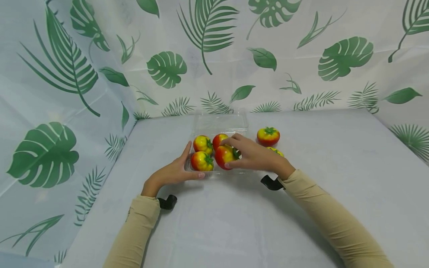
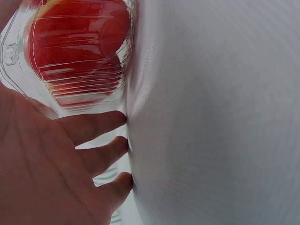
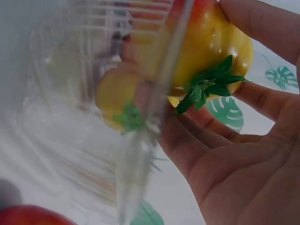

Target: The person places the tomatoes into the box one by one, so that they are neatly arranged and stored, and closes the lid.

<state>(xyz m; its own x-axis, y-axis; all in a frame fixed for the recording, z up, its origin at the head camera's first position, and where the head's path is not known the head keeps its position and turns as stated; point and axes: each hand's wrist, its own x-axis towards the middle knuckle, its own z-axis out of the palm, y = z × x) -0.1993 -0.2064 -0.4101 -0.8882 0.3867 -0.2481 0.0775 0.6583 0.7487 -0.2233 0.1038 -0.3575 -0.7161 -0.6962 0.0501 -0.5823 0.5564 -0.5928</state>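
Note:
A clear plastic clamshell box [image 1: 234,172] stands in front of me, its lid [image 1: 219,121] folded open toward the back. Inside are two red-and-yellow tomatoes [image 1: 202,144] with green leafy tops on the left and another tomato [image 1: 218,140] at the back right. My right hand [image 1: 254,153] holds a further tomato [image 1: 222,156] between thumb and fingers over the front right of the box, its leafy top [image 3: 206,86] facing the palm. My left hand [image 1: 174,172] rests against the box's left side, fingers spread and thumb along the front edge.
To the right of the box, a tomato [image 1: 268,137] sits on the white tabletop [image 1: 214,223]. Nearer me is another tomato [image 1: 275,150], partly hidden by my right hand. A white cloth with green leaves [image 1: 221,82] hangs behind the table.

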